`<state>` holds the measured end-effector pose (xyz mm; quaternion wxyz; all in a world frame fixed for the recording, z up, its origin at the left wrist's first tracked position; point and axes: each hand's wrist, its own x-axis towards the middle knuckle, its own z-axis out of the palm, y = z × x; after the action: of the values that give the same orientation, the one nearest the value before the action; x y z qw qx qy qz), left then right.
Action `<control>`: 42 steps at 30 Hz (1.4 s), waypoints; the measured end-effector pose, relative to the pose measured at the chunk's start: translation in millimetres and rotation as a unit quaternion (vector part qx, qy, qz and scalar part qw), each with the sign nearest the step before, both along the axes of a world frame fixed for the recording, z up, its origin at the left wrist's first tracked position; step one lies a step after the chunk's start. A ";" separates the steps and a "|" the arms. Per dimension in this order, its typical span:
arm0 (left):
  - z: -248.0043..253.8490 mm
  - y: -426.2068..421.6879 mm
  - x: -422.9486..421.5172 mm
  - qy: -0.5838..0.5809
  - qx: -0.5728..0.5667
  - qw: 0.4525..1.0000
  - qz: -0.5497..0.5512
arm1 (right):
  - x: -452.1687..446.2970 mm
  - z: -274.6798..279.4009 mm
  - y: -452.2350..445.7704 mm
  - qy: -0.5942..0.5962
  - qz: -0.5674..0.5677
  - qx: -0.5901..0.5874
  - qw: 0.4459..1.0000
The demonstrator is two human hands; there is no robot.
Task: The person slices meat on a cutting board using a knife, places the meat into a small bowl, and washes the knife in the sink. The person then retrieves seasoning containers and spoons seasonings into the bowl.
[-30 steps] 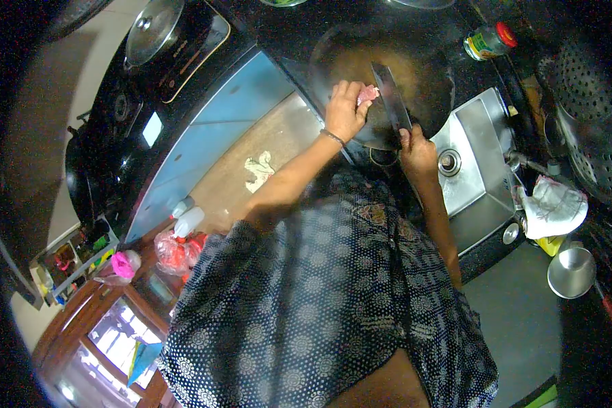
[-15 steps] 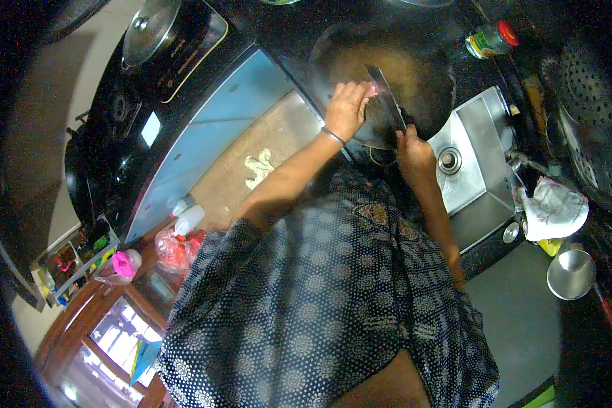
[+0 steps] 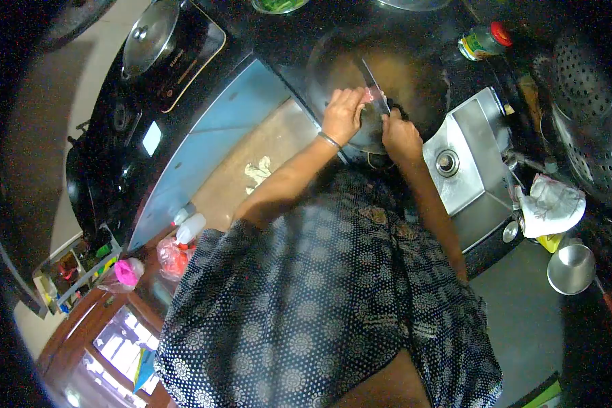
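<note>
**Blade against a pink piece at the round board**

At the far left, a glass lid [image 3: 149, 41] with a metal knob sits beside a dark control panel [image 3: 194, 68]. Nearer, a bright pink item [image 3: 126, 273] lies left of a red plastic bag [image 3: 173, 258], with a white bottle [image 3: 191, 228] just beyond the bag. A pale crumpled cloth [image 3: 257, 171] lies on the brown floor, left of the person's forearm. At the far edge, a bowl of greens [image 3: 279, 5] is partly cut off.

The left hand [image 3: 343, 115], a band at its wrist, has its fingers curled around a pink piece [image 3: 368, 96] that looks like raw meat. The piece is at the left part of a round board [image 3: 418, 75], right against the blade of a knife [image 3: 372, 80]. The right hand [image 3: 402, 139] wraps its fingers around the knife's handle; the blade points away to the far left.

Right of the board is a steel sink [image 3: 470, 173], with a red-lidded jar [image 3: 483, 44] beyond it. Farther right hang a white cloth [image 3: 554, 206] and, nearer, a metal cup [image 3: 571, 269].
</note>
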<state>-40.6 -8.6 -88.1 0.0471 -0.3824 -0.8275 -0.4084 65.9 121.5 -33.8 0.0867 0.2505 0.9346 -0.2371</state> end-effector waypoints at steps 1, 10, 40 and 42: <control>2.3 -0.8 0.4 0.006 -0.001 1.000 0.005 | 3.8 -0.1 -0.1 0.003 -0.002 0.002 1.000; 4.2 -2.4 -0.5 0.008 0.008 1.000 0.002 | 53.1 3.1 1.4 0.017 -0.018 0.042 0.999; 4.1 -4.2 -3.1 0.002 0.016 1.000 -0.016 | 55.0 5.7 7.5 0.023 0.004 0.038 0.999; 4.9 -4.9 -2.7 -0.001 0.011 1.000 -0.019 | 51.3 11.4 6.6 0.021 0.018 0.043 0.999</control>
<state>-43.3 -13.5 -83.2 0.0431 -0.3971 -0.8156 -0.4187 117.2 128.1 -22.4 0.0603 0.2319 0.9500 -0.2001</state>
